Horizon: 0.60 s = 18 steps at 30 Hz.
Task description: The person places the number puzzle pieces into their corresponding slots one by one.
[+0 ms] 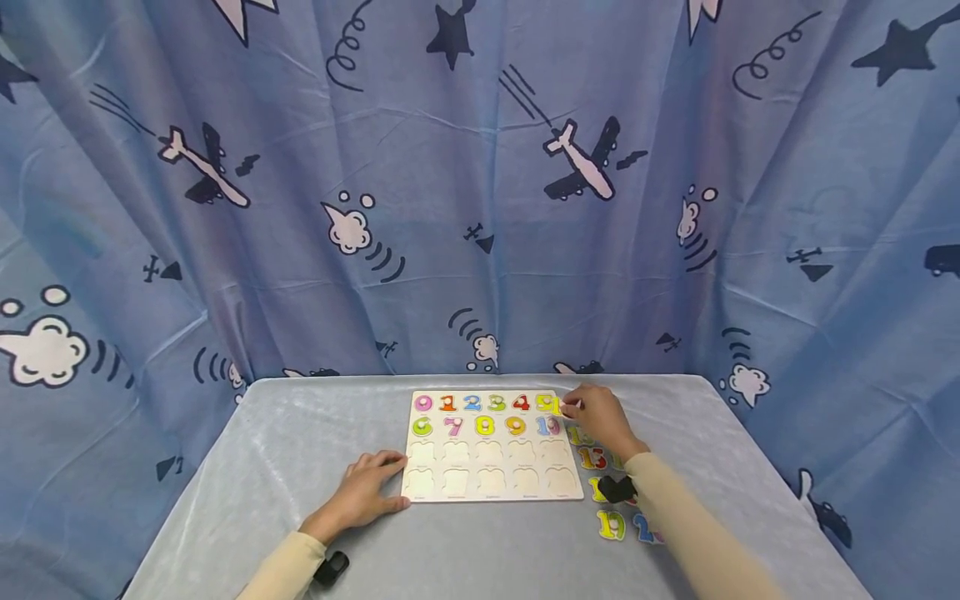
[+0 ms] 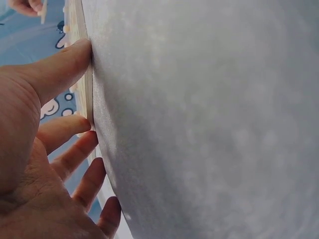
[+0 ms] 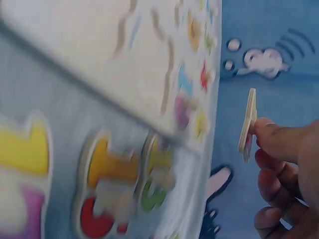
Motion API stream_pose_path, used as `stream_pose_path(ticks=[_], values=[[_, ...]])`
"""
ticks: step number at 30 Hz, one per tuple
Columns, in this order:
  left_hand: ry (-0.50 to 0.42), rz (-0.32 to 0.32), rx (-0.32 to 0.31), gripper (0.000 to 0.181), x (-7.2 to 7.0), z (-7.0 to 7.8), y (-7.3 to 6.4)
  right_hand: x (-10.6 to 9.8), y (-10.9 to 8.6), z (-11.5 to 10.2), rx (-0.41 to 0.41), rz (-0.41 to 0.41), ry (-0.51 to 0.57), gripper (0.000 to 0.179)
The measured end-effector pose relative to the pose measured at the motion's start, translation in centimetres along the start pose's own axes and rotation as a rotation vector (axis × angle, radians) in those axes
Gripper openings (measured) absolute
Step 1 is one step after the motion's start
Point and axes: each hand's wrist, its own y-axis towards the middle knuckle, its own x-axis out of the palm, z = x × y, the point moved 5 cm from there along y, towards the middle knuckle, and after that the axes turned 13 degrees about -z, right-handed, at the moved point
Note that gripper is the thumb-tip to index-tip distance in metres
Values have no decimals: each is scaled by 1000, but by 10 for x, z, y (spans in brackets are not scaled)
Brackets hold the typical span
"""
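Observation:
A pale wooden number puzzle board lies on the grey cloth. Its two back rows hold coloured knobbed number pieces, with a pink 0 at the back left; the two front rows show bare wood recesses. At the board's left edge rests my left hand, its thumb and fingertips touching the side. My right hand pinches a thin wooden number piece between thumb and finger, raised beside the board's back right corner. In the right wrist view that piece appears edge-on, so its number cannot be read.
Loose number pieces lie right of the board, among them a red one, a yellow-green 19 and a blue one. The right forearm hides some of them. A blue patterned curtain hangs behind the table.

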Motion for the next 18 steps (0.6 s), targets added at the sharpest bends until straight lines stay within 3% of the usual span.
stream_pose_path(ticks=[10,18], values=[[-2,5,4,68,-1,0,0,14,-5,-66,-204,45,-29,8],[-8,-8,-5,68,0,-1,0,35,-2,-114,-210,-40,-3,6]])
